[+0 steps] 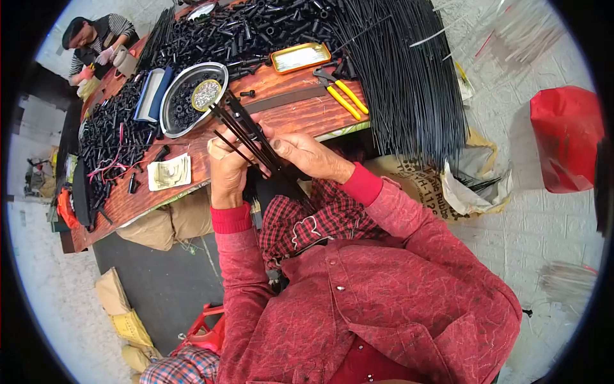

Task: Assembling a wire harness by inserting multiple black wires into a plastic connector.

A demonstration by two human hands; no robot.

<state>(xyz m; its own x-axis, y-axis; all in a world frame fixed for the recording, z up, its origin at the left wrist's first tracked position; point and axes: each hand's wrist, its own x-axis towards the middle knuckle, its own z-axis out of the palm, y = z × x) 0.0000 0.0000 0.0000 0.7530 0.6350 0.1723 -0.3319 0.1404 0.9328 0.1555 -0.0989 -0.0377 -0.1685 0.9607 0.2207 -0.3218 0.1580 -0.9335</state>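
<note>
Across the upper frame, a long wooden table (281, 115) with a reddish, streaky grain, tilted in the fisheye view and heaped at its far side with short black tubes (249, 29) — glossy, cylindrical, lying in every direction. Spilling off the right end, a thick sheaf of thin black rods (403, 77), straight and wiry, fanning down toward crumpled paper sacks (460, 185) on the pale floor. Further right, a red plastic bag (566, 137), smooth and slumped. On the table's left part, a round metal bowl (217, 69), shiny at the rim, with small black pieces inside and a little round dish of silvery bits (206, 94) perched on its edge. Beside the bowl, a blue-and-white flat bundle (151, 95). Nearer the rods, a shallow rectangular tin (300, 57), yellow-rimmed, pale inside, contents unclear. Next to that, pliers (342, 93) with yellow handles, lying flat. Near the table's front edge, a small cream card (169, 173). At centre, just before that edge, a few black rods (246, 134) held as a slim bunch, slanting up over the table toward the bowl — left hand (225, 169) wrapped closed around their lower part, right hand (307, 157) pinching them from the other side, fingers closed over the stems. At top left, another person (96, 41) in a striped top, seated at the table's far end.
</note>
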